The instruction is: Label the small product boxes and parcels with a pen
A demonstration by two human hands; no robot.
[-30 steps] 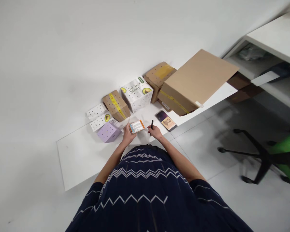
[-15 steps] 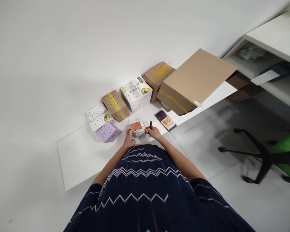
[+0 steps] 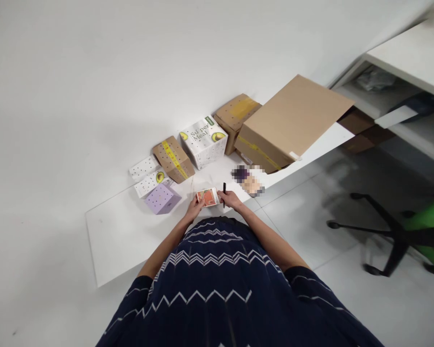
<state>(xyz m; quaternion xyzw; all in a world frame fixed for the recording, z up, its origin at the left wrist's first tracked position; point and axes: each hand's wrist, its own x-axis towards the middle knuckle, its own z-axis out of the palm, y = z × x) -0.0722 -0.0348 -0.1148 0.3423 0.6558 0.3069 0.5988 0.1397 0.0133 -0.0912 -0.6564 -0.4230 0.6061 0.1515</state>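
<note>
A small box with an orange-red picture on its top face [image 3: 207,197] is held between my two hands, close to my body. My left hand [image 3: 194,208] grips its left end, with the thumb over the top. At the right end, my right hand [image 3: 230,198] has its fingers on the box edge and also holds a black pen [image 3: 224,193], which stands nearly upright. To the left of the small box lies a lilac dotted box [image 3: 162,198].
Along the back of the white table [image 3: 119,241] stand white dotted boxes [image 3: 144,166], a taped brown box [image 3: 173,159], a Super Meal box [image 3: 204,140] and a large cardboard box [image 3: 292,120]. A pixelated flat object [image 3: 249,181] lies right of my hands.
The small box has turned so that its picture face shows more fully and its side face no longer shows. My left hand has shifted slightly with it.
</note>
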